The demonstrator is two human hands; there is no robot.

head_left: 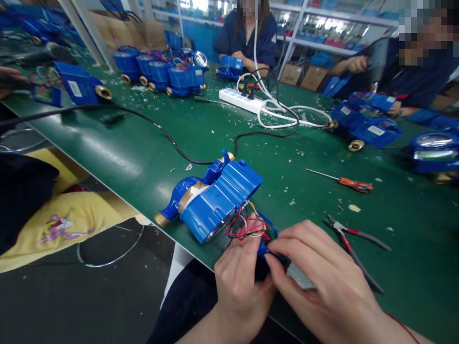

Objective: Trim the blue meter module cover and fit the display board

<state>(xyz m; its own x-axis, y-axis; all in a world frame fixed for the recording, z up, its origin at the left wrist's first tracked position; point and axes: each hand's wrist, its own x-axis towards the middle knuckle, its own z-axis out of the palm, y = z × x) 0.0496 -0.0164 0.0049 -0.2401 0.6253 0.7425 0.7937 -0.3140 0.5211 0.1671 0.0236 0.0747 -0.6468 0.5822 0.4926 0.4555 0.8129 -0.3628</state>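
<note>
Looks about midway: the blue water meter (pixel 211 198) lies on its side by the near edge of the green table (pixel 143 153) with its casing open. Red, yellow and black wires (pixel 245 224) spill out, nothing tucked in yet. My left hand (pixel 240 282) is curled around a small blue piece (pixel 263 248) at the wire ends, and my right hand (pixel 322 277) pinches the same piece with its fingertips (pliers (pixel 355 251) and screwdriver (pixel 344 181) lie untouched to the right).

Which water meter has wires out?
The water meter nearest the table edge: red, yellow wires run to the blue part the left hand and right hand pinch.
</note>
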